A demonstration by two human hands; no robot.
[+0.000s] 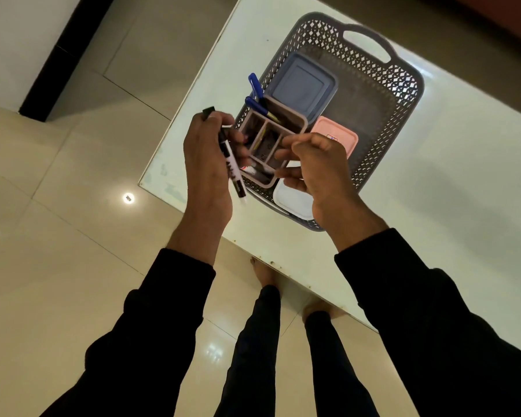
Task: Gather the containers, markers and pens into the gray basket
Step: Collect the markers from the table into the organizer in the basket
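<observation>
1. While the left hand [208, 164] grips a black-and-white marker [233, 173], fingers curled round its barrel and its pale tip pointing down toward the table edge, the step in hand looks like stowing the last loose marker
2. Over the organiser, the right hand [316, 167] hovers with its fingers curled; whether it pinches anything I cannot tell, as the fingertips are turned away
3. Already inside the gray basket [397, 94] stand a divided pen organiser [271, 142], a blue-lidded container [301, 85], a pink-lidded container [340, 136] and a white-lidded container [292, 203], the last partly hidden under the right hand
4. Two blue-capped pens [254, 94] stick up out of the organiser's far compartment
5. My judgement: the gathering is nearly done, and the next move calls for lowering the marker into a free compartment of the organiser, or laying it flat in the basket
6. Beneath the basket lies a glossy white table [463, 164], with the basket set near its left edge
7. Around it is a pale tiled floor [57, 236] reflecting a ceiling light, a dark vertical strip [60, 55] on the wall at upper left, and the person's bare feet [265, 275] at the table's near edge
</observation>
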